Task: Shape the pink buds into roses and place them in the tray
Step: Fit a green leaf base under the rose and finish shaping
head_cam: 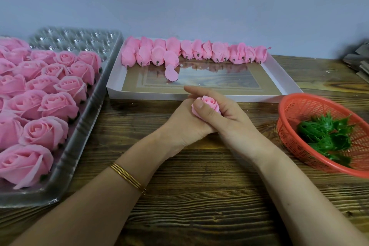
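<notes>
Forearms fill the foreground, gold bangles on the left wrist, and both meet at the bud, held just above the worktop in front of the box. Left hand cups it from below and behind. Right hand wraps over, fingers curled round the far side, thumb pressed on an outer petal. So both hands are grasping, and the centre shows a tight spiral.

Risk from here, I'd say: those petals look thin, so too hard a thumb press could crease or tear one. A petal could also come away, and one loose petal already lies in the box. Squeeze the base too much and the spiral may collapse.

Out to the containers. The box has a row of unshaped buds along its far wall, the near part bare. Clear tray at left, roses filling its near rows, empty cups at the back. Red basket at right, green calyxes inside.
</notes>
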`<state>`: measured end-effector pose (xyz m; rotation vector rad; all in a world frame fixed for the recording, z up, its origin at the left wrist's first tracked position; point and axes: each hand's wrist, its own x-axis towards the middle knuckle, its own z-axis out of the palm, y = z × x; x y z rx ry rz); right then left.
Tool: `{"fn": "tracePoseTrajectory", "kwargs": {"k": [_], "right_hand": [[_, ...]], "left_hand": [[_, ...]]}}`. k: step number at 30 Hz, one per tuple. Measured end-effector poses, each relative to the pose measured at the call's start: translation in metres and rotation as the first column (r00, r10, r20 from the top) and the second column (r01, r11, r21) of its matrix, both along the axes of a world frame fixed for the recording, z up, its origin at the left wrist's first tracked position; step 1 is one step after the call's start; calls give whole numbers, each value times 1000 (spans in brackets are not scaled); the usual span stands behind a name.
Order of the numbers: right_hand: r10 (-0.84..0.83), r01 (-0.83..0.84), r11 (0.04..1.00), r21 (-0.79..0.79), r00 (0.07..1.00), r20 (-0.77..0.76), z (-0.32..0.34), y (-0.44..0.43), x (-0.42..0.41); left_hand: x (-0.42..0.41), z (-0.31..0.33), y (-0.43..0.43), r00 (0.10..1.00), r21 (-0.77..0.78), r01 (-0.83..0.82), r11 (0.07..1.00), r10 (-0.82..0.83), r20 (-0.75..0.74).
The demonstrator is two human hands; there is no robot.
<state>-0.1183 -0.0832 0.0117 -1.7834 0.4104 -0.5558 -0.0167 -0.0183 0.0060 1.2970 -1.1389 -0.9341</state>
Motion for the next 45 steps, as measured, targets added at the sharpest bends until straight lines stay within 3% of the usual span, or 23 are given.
{"fn": "tracePoseTrajectory", "kwargs": {"k": [4,13,20,24,28,34,45], "right_hand": [[-55,45,990,-134,996,-75,-1,-1,-2],[-103,50,961,-272,977,-185,-1,-4,-7],[-117,108,991,-75,984,-134,-5,-11,-4],[-218,210,945,250,976,3,-8,-11,-5],[-255,200,876,440,964,71,-5,-12,-4],[-161,103,931,349,977,141,-13,1,5],[-226,102,879,466,949,218,-16,6,11]], "left_hand": [[1,1,1,1000,34,-15,999,15,-1],[2,-2,1,998,40,-45,998,42,55],[3,-2,0,996,31,-42,999,44,-76],[5,2,0,990,-31,-90,995,86,-112],[10,4,-2,949,-45,-211,977,193,-250],[10,3,-7,887,-2,-263,965,241,-393],[4,8,-7,879,28,-194,981,187,-438]]}}
